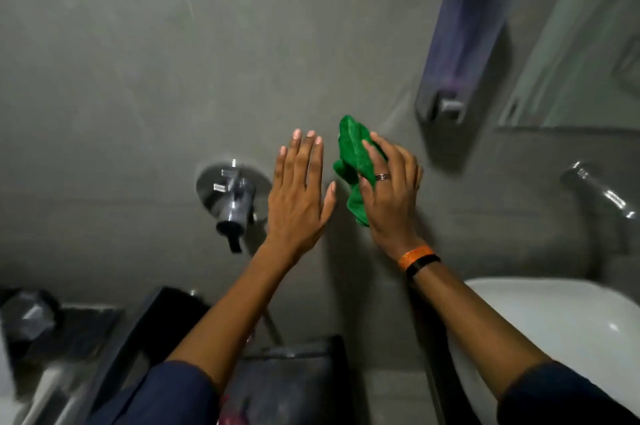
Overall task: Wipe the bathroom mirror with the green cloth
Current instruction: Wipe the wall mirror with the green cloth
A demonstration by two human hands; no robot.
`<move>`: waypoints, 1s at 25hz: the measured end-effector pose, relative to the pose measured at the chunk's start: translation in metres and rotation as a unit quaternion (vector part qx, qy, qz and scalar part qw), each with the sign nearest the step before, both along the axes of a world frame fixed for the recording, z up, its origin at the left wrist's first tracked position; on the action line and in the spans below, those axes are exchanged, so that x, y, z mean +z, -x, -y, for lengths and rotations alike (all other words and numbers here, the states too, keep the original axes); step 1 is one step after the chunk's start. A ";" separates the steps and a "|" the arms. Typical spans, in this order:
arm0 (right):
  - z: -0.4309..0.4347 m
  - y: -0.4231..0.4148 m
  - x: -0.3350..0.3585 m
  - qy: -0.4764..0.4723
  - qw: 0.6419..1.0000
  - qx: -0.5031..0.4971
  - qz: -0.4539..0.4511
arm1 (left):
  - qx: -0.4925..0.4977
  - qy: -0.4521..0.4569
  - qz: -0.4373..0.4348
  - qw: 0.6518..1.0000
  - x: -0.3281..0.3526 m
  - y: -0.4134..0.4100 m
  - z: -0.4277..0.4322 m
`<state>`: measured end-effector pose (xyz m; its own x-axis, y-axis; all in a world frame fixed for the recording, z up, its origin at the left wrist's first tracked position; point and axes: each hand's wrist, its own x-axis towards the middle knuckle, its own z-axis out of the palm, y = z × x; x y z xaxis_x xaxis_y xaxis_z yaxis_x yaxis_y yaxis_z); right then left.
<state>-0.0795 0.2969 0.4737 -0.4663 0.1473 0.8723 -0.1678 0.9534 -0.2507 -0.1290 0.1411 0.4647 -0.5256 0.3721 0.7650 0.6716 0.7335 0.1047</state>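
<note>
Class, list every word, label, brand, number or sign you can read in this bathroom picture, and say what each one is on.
None can be read.
Soap dispenser: no text readable; blurred.
Orange wristband on the right hand: any marking is too small to read.
Green cloth: no label shows.

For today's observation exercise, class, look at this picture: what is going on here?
A person stands at a grey bathroom wall. The right hand holds a bunched green cloth up near the wall, while the left hand is open and empty, fingers spread, beside it. The mirror is off to the upper right and the cloth is not on it yet. A soap dispenser hangs between cloth and mirror, a white sink sits below on the right, and a metal tap is at left.
</note>
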 end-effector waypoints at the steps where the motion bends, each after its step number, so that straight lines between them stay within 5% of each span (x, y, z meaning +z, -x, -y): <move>1: -0.006 0.005 0.035 -0.007 0.999 0.002 -0.033 | -0.001 -0.015 -0.029 0.999 0.033 0.006 -0.007; 7: -0.047 0.030 0.194 -0.109 0.972 -0.025 -0.207 | -0.021 -0.059 -0.176 0.982 0.195 0.033 -0.045; 14: -0.153 0.022 0.367 -0.172 0.896 -0.135 -0.387 | -0.072 -0.082 -0.303 0.947 0.319 0.044 -0.116; 16: -0.197 0.016 0.406 -0.187 0.903 -0.186 -0.338 | -0.083 -0.080 -0.320 0.940 0.340 0.041 -0.139; 18: -0.239 0.014 0.426 -0.215 0.927 -0.243 -0.187 | -0.089 -0.082 -0.334 0.935 0.356 0.040 -0.161; 20: -0.263 0.024 0.424 -0.178 0.960 -0.200 -0.082 | -0.090 -0.087 -0.337 0.933 0.369 0.041 -0.181; 22: -0.266 0.040 0.416 -0.130 0.975 -0.148 -0.102 | -0.092 -0.090 -0.340 0.931 0.378 0.046 -0.199; 25: -0.265 0.058 0.419 -0.160 0.953 -0.204 -0.158 | -0.098 -0.068 -0.353 0.928 0.393 0.055 -0.226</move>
